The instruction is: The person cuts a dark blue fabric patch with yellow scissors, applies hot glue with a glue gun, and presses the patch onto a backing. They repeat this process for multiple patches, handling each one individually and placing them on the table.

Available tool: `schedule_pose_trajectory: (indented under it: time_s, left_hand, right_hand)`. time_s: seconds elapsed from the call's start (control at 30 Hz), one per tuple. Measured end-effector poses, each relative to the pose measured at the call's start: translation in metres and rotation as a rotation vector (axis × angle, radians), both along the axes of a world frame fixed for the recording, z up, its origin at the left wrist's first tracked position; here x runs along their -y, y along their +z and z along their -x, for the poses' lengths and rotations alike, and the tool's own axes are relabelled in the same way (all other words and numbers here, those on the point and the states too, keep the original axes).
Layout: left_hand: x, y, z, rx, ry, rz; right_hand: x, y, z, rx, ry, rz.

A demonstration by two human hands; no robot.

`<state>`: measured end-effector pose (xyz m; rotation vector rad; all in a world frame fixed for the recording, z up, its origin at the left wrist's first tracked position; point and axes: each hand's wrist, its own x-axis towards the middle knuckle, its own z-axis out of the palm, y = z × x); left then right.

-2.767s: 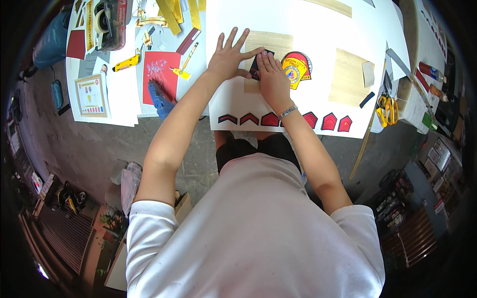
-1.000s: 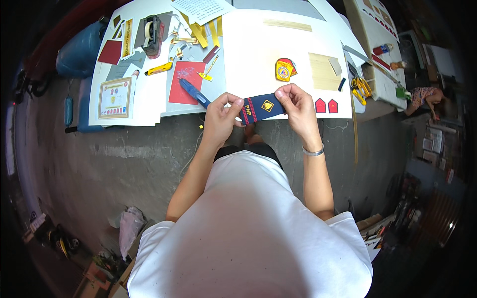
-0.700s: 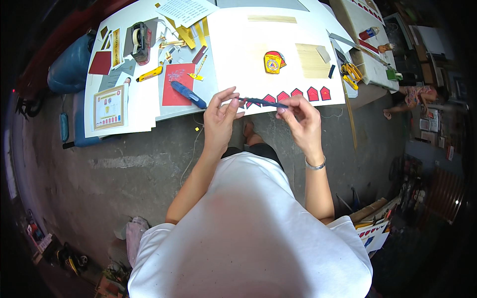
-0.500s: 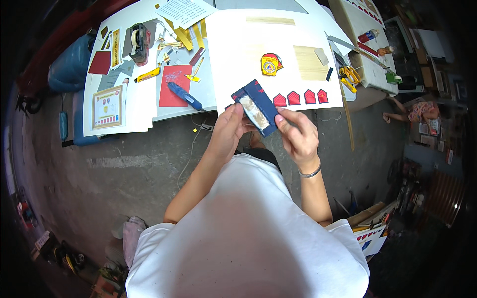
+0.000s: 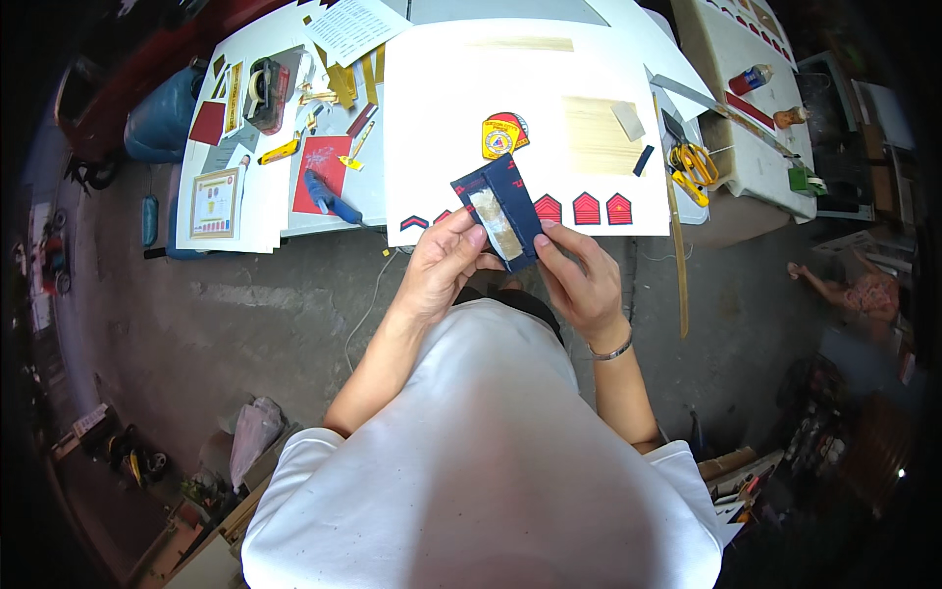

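From my distant seat I see the left hand (image 5: 444,263) pinching a dark blue piece (image 5: 518,199) at its left edge, the thumb laid along that side and fingertips showing beneath the lower end. I have the right hand (image 5: 583,282) on the opposite edge, thumb and fingers gripping near the lower right corner, a bracelet (image 5: 613,351) around its wrist. The dark blue piece is held tilted in front of the body, and in my view it overlaps the near edge of a white sheet (image 5: 430,103) on the surface (image 5: 371,194). The side turned toward me bears a pale, patchy strip (image 5: 497,226) and small red marks. Just past its upper end I make out a yellow and red badge (image 5: 500,139), and chevron patches (image 5: 586,208) run in a row along the sheet's near edge. To the left I find a blue glue gun (image 5: 332,201) across a red sheet (image 5: 318,157), with a yellow cutter (image 5: 280,152) and a tape dispenser (image 5: 267,101) beyond. To the right I see a wood-grained panel (image 5: 592,147) and yellow-handled scissors (image 5: 695,165)
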<state>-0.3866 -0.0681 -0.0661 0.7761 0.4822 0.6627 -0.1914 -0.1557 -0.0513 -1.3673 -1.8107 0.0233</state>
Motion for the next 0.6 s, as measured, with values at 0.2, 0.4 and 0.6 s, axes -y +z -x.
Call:
schedule_pose_trajectory:
  time_s: [0.2, 0.4, 0.6]
  left_hand:
    - [0.009, 0.0, -0.056, -0.18, 0.12, 0.003]
    - [0.016, 0.011, -0.075, -0.402, 0.113, -0.168]
    - [0.011, 0.022, -0.075, -0.471, 0.126, -0.252]
  right_hand:
    - [0.008, -0.001, -0.063, -0.206, 0.11, 0.056]
    - [-0.016, 0.002, -0.1, -0.62, -0.01, 0.234]
    - [-0.04, 0.002, -0.101, -0.951, 0.233, 0.593]
